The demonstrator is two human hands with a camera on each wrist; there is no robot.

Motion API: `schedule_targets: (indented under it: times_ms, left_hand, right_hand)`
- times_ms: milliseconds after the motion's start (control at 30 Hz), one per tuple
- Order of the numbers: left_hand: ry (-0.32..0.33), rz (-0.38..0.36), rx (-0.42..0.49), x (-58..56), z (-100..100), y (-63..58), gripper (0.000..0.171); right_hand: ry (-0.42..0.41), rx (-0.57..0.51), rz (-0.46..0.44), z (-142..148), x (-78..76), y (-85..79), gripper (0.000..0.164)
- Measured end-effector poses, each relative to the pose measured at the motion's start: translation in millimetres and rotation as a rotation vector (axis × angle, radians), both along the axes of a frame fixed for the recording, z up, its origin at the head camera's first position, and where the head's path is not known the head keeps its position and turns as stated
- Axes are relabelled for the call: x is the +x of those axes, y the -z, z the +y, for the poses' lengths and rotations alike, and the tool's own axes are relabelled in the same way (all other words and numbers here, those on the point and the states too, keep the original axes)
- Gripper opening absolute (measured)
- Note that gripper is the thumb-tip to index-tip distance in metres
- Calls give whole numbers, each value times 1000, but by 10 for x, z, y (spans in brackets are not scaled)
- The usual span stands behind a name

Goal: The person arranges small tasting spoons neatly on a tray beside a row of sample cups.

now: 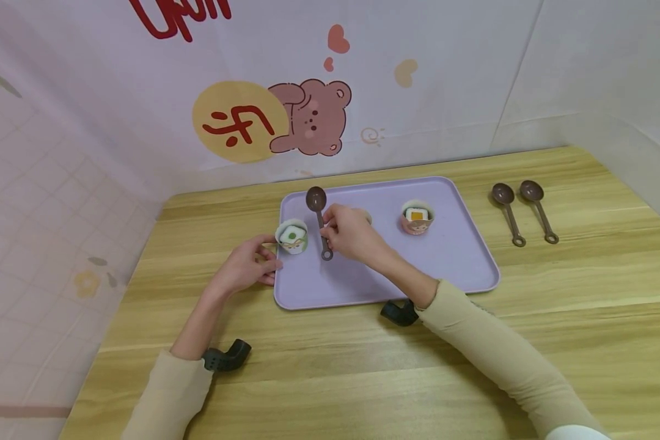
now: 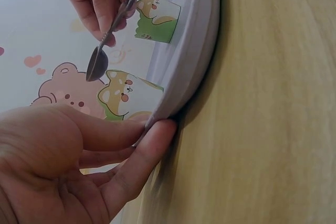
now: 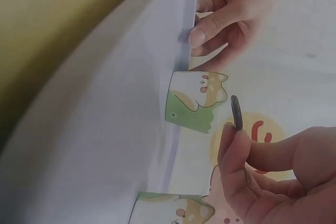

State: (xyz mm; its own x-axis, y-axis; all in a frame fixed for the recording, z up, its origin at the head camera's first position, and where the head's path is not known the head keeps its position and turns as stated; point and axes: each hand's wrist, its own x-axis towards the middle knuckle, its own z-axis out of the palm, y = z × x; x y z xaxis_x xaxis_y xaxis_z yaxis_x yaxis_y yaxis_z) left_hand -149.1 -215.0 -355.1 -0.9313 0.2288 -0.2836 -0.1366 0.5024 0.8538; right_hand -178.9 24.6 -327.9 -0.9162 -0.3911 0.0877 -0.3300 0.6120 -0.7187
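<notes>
A lilac tray [image 1: 319, 287] lies on the wooden table. My left hand [image 1: 247, 263] is at its left edge, thumb and fingertip pinching the rim in the left wrist view. My right hand [image 1: 354, 232] pinches a brown measuring spoon [image 1: 316, 199] by the handle, bowl pointing away, above the tray's left part. Close to the left hand stands a paper cup [image 1: 294, 247] with a white, green-dotted filling. A second cup [image 2: 160, 22] with a dog print is mostly hidden behind the right hand in the head view. A pink cup [image 1: 416, 226] with a white and orange filling stands farther right.
Two more brown measuring spoons [image 1: 509, 208] lie side by side on the table [image 1: 594, 269], right of the tray. A printed cloth [image 1: 445, 91] with a bear rises behind the table. Black curved pieces [image 1: 229, 355] show at both wrists.
</notes>
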Motion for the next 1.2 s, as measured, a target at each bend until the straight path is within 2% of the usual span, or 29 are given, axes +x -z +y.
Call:
schedule_targets:
  times_ms: [133, 400, 700, 1200]
  left_hand:
    - [2, -1, -7, -3, -7, -6, 59]
    - [3, 3, -3, -1, 0, 1, 58]
    - [3, 11, -14, 2, -4, 6, 58]
    - [5, 19, -7, -6, -4, 14, 57]
  right_hand:
    - [5, 11, 6, -46, -6, 26, 12]
    - [15, 129, 33, -106, -28, 104, 10]
    - [-17, 159, -23, -195, -46, 150, 11]
    - [-18, 233, -88, -265, -86, 180, 8]
